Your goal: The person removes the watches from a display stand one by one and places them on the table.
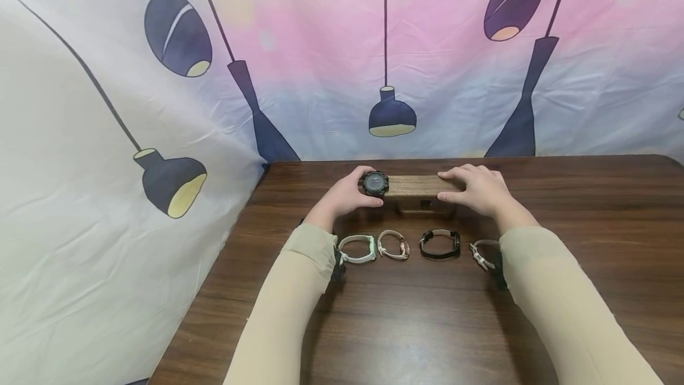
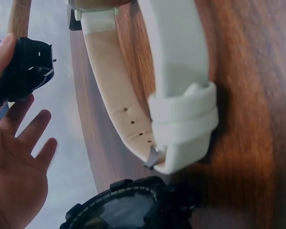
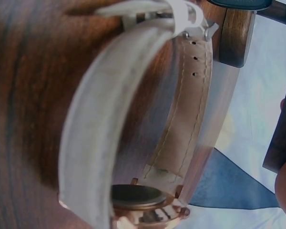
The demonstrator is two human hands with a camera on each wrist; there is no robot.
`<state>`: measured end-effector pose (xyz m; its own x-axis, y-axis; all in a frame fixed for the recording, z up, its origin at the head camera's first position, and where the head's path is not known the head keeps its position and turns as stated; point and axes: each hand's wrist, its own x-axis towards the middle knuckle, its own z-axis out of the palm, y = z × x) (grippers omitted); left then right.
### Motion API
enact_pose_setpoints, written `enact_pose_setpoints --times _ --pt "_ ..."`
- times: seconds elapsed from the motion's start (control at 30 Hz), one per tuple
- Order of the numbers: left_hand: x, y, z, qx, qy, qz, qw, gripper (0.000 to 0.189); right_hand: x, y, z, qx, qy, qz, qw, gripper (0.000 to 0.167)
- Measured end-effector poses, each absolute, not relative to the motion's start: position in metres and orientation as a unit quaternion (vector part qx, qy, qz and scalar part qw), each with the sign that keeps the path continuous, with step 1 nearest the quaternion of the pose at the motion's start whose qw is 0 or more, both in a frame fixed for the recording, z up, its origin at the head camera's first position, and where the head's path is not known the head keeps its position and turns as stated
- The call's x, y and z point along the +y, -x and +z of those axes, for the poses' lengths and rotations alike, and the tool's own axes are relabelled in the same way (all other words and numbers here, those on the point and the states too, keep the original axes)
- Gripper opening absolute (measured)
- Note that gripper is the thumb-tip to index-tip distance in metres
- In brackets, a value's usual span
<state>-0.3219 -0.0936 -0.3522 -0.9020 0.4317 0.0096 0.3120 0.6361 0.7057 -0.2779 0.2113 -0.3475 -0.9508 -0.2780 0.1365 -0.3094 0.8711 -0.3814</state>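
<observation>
My left hand (image 1: 350,193) holds a black digital watch (image 1: 376,183) at the left end of a wooden watch stand's bar (image 1: 417,185). Its thumb and a finger lie either side of the watch, while the other fingers spread loosely in the left wrist view. The watch's black strap (image 2: 26,67) shows there around the bar's end. At the bar's right end, my right hand (image 1: 478,189) grips the wood between thumb and fingers. Only a small part of that hand shows in the right wrist view, beside the dark bar end (image 3: 283,129).
In front of the stand, a mint watch (image 1: 359,249), a pale-strapped watch (image 1: 393,245), a black-strapped watch (image 1: 440,244) and a white-strapped watch (image 1: 483,255) stand on the brown table (image 1: 406,325). Another black watch (image 2: 128,210) lies near the left sleeve. A printed cloth (image 1: 326,76) hangs behind.
</observation>
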Motion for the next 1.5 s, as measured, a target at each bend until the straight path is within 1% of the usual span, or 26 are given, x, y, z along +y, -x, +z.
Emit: enact_pose_setpoints --times 0.13,0.33,0.7,0.93,1.17,1.37,1.5 --pt "-0.094 0.323 -0.352 0.908 -0.206 0.357 0.075 0.074 0.213 0.278 -0.348 -0.967 -0.151 0.201 0.04 0.063" --pt "-0.099 0.323 -0.351 0.913 -0.199 0.35 0.066 0.072 0.214 0.278 -0.348 -0.967 -0.15 0.205 0.037 0.065" --pt "-0.126 0.316 -0.344 0.901 -0.189 0.389 0.038 0.071 0.211 0.278 -0.344 -0.966 -0.151 0.208 0.04 0.063" --pt "-0.136 0.312 -0.345 0.904 -0.179 0.387 0.04 0.067 0.21 0.278 -0.346 -0.967 -0.15 0.204 0.032 0.065" --pt "-0.15 0.313 -0.345 0.914 -0.164 0.371 0.017 0.071 0.211 0.277 -0.346 -0.966 -0.149 0.21 0.034 0.064" --pt "-0.164 0.313 -0.346 0.911 -0.162 0.378 0.012 0.076 0.211 0.277 -0.346 -0.966 -0.151 0.206 0.038 0.064" --pt "-0.169 0.312 -0.348 0.904 -0.163 0.394 0.012 0.075 0.211 0.277 -0.346 -0.966 -0.152 0.204 0.04 0.064"
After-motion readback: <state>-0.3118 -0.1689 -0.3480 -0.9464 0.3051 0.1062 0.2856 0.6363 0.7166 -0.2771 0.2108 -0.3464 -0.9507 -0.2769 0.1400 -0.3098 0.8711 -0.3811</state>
